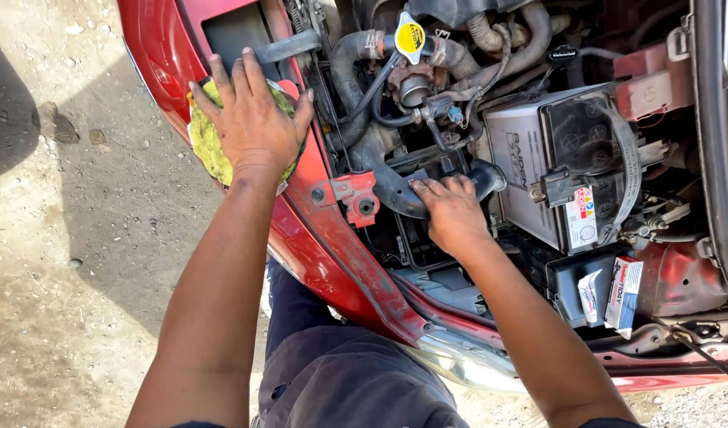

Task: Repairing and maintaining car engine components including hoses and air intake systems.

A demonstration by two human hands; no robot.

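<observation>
I look down into the open engine bay of a red car point(340, 254). My left hand point(251, 119) lies flat, fingers spread, on a yellow-green cloth point(205, 147) that rests on the red front panel. My right hand point(451, 210) reaches into the bay below the thick black radiator hose point(380, 170); its fingers curl downward against the hose, and I cannot see whether they grip anything. A grey car battery point(530, 158) with a black strap sits just right of that hand.
A yellow radiator cap point(410, 36) and more black hoses are at the top of the bay. A small box and a tube point(613, 293) lie on the lower right ledge. Bare dirt ground point(70, 238) spreads to the left. My grey trousers point(340, 372) press against the bumper.
</observation>
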